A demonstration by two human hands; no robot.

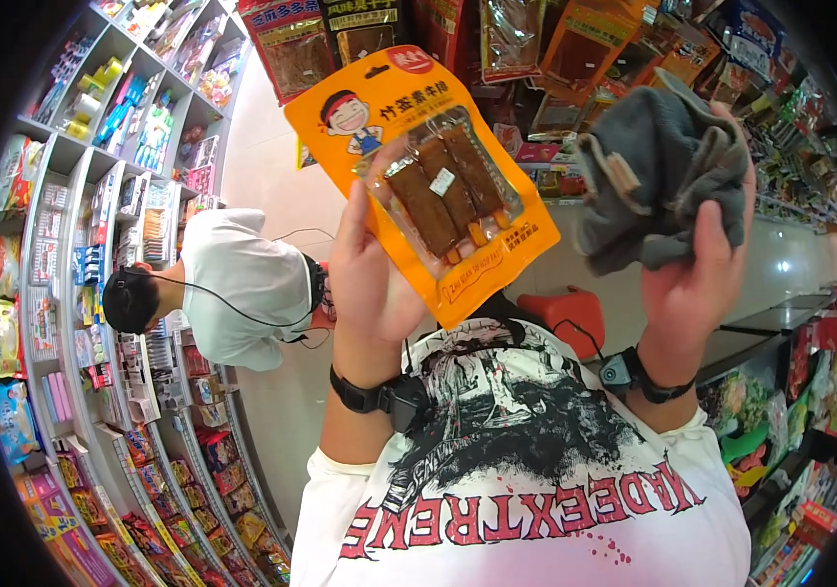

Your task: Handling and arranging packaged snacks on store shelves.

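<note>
My left hand (378, 282) holds an orange snack packet (488, 290) tilted in front of me, the thumb on its left edge and the other fingers behind. Through its clear window show several brown skewered pieces on sticks, with a small white price sticker over them. The packet bears writing and a cartoon figure. On the right, my right hand (690, 286) grips a crumpled grey cloth (653, 183), which hangs bunched over the fingers. The cloth and the packet are apart. Most fingers of the right hand are hidden by the cloth.
Hanging snack packets (290, 55) line the rack ahead. A person in a white shirt (242, 286) bends towards the stocked shelves (88, 183) on the left. A red stool (572, 319) stands on the tiled floor. More goods (748, 418) fill a rack on the right.
</note>
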